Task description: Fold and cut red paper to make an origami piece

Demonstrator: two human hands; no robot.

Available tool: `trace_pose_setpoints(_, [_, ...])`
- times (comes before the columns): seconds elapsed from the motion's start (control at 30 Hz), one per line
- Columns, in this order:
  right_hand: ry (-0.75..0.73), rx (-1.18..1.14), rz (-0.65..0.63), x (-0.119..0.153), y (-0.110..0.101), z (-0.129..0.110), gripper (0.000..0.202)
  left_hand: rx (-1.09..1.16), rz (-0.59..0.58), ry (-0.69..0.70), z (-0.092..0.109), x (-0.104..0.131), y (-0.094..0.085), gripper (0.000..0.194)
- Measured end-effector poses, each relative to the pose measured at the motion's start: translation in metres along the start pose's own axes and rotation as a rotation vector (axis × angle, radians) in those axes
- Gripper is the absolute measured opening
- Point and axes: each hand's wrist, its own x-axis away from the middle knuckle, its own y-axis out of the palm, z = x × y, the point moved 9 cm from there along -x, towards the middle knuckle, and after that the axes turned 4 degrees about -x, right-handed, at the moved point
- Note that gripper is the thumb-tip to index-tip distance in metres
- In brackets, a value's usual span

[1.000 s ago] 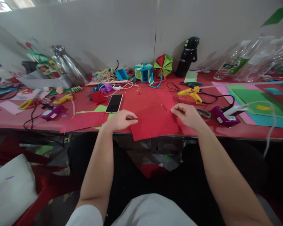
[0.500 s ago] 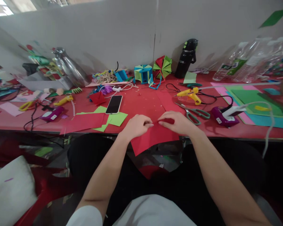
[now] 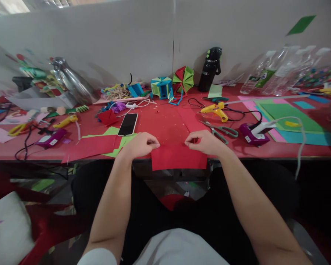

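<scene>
A sheet of red paper (image 3: 179, 159) lies level at the front of the table, and its near edge overhangs. My left hand (image 3: 143, 144) pinches it near its left side, thumb against fingertips. Closed in a similar pinch, my right hand (image 3: 203, 141) grips the paper toward its right side. The sheet's far edge blends into the red tabletop. Just past my right hand rest scissors (image 3: 223, 131) with grey-green handles. A phone (image 3: 128, 124) lies beyond my left hand, on light green paper (image 3: 113, 131) partly covered by more red paper (image 3: 91, 148).
Right of centre lie a yellow glue gun (image 3: 216, 111), a purple power block (image 3: 253, 135) and stacked coloured paper (image 3: 289, 114). A black bottle (image 3: 209, 70), folded-paper ornaments (image 3: 162, 87) and clear plastic bottles (image 3: 281, 75) stand along the back. A steel jug (image 3: 73, 82) leans left.
My hands have moved apart, the left one shifting left. The red sheet has turned from slanted to nearly square with the table edge. The camera view has shifted slightly right.
</scene>
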Motion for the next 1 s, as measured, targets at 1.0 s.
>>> trace_pose_setpoints(1.0, [-0.030, 0.012, 0.014, 0.001, -0.001, -0.003, 0.011, 0.031, 0.111, 0.218, 0.027, -0.004, 0.011, 0.017])
